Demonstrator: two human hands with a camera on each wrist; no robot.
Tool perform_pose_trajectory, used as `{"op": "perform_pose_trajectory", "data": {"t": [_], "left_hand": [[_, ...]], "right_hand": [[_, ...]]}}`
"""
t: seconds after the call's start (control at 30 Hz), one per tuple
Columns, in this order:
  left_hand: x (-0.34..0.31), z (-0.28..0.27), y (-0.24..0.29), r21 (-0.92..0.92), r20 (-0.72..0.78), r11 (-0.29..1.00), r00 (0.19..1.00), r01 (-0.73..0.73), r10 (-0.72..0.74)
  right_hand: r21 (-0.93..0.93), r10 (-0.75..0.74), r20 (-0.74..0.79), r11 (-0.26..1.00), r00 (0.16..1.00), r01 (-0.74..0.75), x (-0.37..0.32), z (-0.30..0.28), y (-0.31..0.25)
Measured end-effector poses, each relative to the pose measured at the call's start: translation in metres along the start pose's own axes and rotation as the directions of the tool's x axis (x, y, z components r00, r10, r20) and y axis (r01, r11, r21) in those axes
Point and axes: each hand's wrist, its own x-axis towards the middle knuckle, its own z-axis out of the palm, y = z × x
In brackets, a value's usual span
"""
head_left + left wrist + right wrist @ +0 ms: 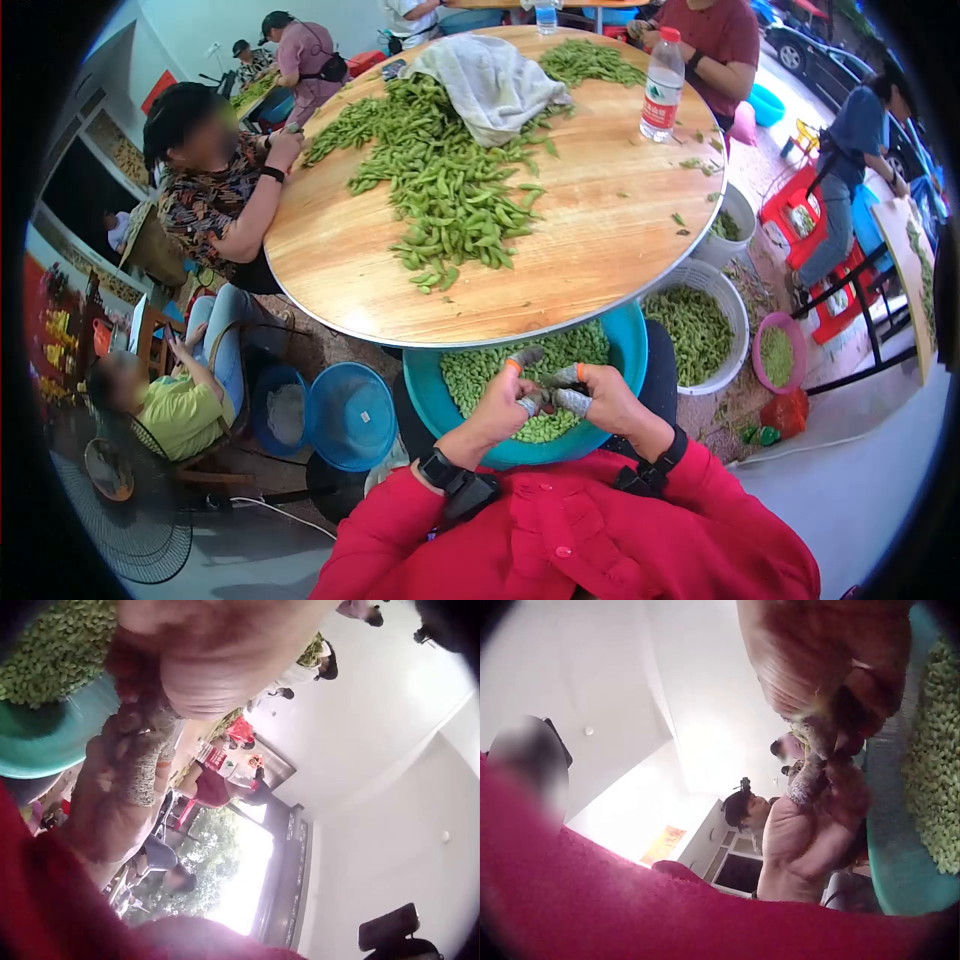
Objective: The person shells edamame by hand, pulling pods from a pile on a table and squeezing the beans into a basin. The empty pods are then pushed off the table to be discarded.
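My left hand (492,408) and right hand (618,408) meet over a teal basin (421,391) that holds shelled green soybeans (470,375). Grey covers wrap several fingertips, with orange bands on some. In the right wrist view, the curled fingers of both hands press together, and a thin yellow-green sliver of a soybean pod (801,736) shows between them. Most of the pod is hidden by the fingers. The left wrist view has the right hand (109,799) close against the left hand (225,652), beside the basin's wall.
A round wooden table (600,230) in front bears heaped soybean pods (440,190), a white cloth (485,85) and a water bottle (661,90). Right of the basin stands a white basket (738,335) of pods; blue tubs (352,415) stand left. Other people sit around.
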Motion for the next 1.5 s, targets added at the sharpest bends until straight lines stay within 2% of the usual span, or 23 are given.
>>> {"op": "perform_pose_trajectory", "data": {"t": [0.1, 0.13, 0.23, 0.3, 0.33, 0.37, 0.4, 0.43, 0.47, 0.53, 0.57, 0.63, 0.83, 0.93, 1.03, 1.13, 1.17, 1.23, 1.3, 1.33, 1.37, 1.43, 1.5], "left_hand": [[0.001, 0.007, 0.002, -0.067, 0.031, 0.998, 0.999, 0.012, -0.01], [0.001, 0.007, 0.008, -0.01, 0.077, 0.998, 0.995, 0.063, -0.062], [-0.002, 0.012, 0.014, 0.001, 0.132, 0.998, 0.989, 0.063, -0.062], [-0.006, 0.006, 0.019, 0.179, 0.004, 0.979, 0.995, -0.097, 0.098], [-0.012, -0.002, 0.034, 0.299, -0.057, 0.942, 0.982, -0.154, 0.179], [-0.015, -0.012, 0.046, 0.418, -0.106, 0.887, 0.959, -0.197, 0.263], [-0.015, -0.023, 0.053, 0.58, -0.193, 0.776, 0.883, -0.249, 0.428], [-0.014, -0.04, 0.052, 0.623, -0.278, 0.752, 0.837, -0.216, 0.471], [-0.012, -0.054, 0.056, 0.664, -0.347, 0.709, 0.742, -0.238, 0.574], [-0.003, -0.084, 0.057, 0.737, -0.42, 0.664, 0.682, -0.129, 0.599], [0.004, -0.099, 0.055, 0.824, -0.381, 0.563, 0.668, -0.069, 0.64], [0.018, -0.117, 0.051, 0.839, -0.388, 0.542, 0.661, -0.035, 0.643], [0.042, -0.129, 0.06, 0.919, -0.362, 0.359, 0.71, 0.162, 0.604], [0.039, -0.13, 0.059, 0.932, -0.342, 0.318, 0.711, 0.174, 0.614], [0.021, -0.119, 0.054, 0.915, -0.374, 0.367, 0.701, 0.17, 0.607], [-0.002, -0.092, 0.045, 0.89, -0.353, 0.452, 0.728, 0.067, 0.587], [-0.009, -0.081, 0.045, 0.871, -0.289, 0.49, 0.793, -0.014, 0.537], [-0.018, -0.063, 0.053, 0.853, -0.241, 0.515, 0.809, -0.087, 0.536], [-0.006, -0.072, 0.059, 0.804, -0.313, 0.583, 0.749, -0.118, 0.584], [0.002, -0.079, 0.064, 0.778, -0.35, 0.614, 0.717, -0.136, 0.603], [0.015, -0.09, 0.066, 0.804, -0.314, 0.563, 0.67, -0.189, 0.673], [0.041, -0.103, 0.075, 0.854, -0.32, 0.509, 0.667, -0.103, 0.673], [0.06, -0.114, 0.08, 0.939, -0.218, 0.344, 0.783, 0.005, 0.582]], "right_hand": [[-0.02, -0.011, 0.008, 1.0, 1.0, 0.012, -0.006, -0.004, -0.01], [-0.091, 0.0, 0.007, 0.996, 1.0, 0.001, -0.009, -0.007, -0.016], [-0.282, -0.203, -0.082, 0.944, 0.976, 0.172, -0.015, -0.026, -0.009], [-0.459, -0.289, -0.323, 0.881, 0.901, 0.118, -0.025, -0.059, -0.016], [-0.228, -0.183, -0.634, 0.973, 0.751, 0.045, -0.028, -0.094, 0.016], [0.343, 0.09, -0.747, 0.901, 0.659, 0.266, -0.035, -0.121, 0.011], [0.439, 0.131, -0.754, 0.83, 0.643, 0.346, -0.048, -0.152, 0.021], [0.521, 0.176, -0.759, 0.741, 0.627, 0.423, -0.061, -0.18, 0.035], [0.556, 0.218, -0.758, 0.71, 0.615, 0.433, -0.073, -0.198, 0.05], [0.621, 0.306, -0.745, 0.642, 0.593, 0.449, -0.091, -0.209, 0.074], [0.637, 0.331, -0.73, 0.645, 0.597, 0.422, -0.094, -0.207, 0.08], [0.666, 0.381, -0.704, 0.647, 0.599, 0.371, -0.094, -0.186, 0.076], [0.625, 0.313, -0.696, 0.707, 0.646, 0.331, -0.074, -0.15, 0.054], [0.591, 0.285, -0.695, 0.749, 0.66, 0.3, -0.067, -0.148, 0.056], [0.581, 0.285, -0.703, 0.758, 0.651, 0.295, -0.065, -0.145, 0.056], [0.589, 0.303, -0.702, 0.755, 0.644, 0.286, -0.065, -0.143, 0.057], [0.598, 0.319, -0.701, 0.749, 0.638, 0.283, -0.065, -0.144, 0.057], [0.572, 0.295, -0.717, 0.766, 0.631, 0.292, -0.061, -0.146, 0.056], [0.502, 0.221, -0.745, 0.808, 0.63, 0.309, -0.052, -0.144, 0.055], [0.464, 0.181, -0.725, 0.841, 0.665, 0.277, -0.047, -0.14, 0.049], [0.423, 0.141, -0.7, 0.872, 0.7, 0.248, -0.041, -0.134, 0.042], [0.335, 0.074, -0.639, 0.923, 0.765, 0.191, -0.027, -0.118, 0.025], [0.244, 0.034, -0.562, 0.961, 0.827, 0.127, -0.016, -0.096, 0.008]]}}
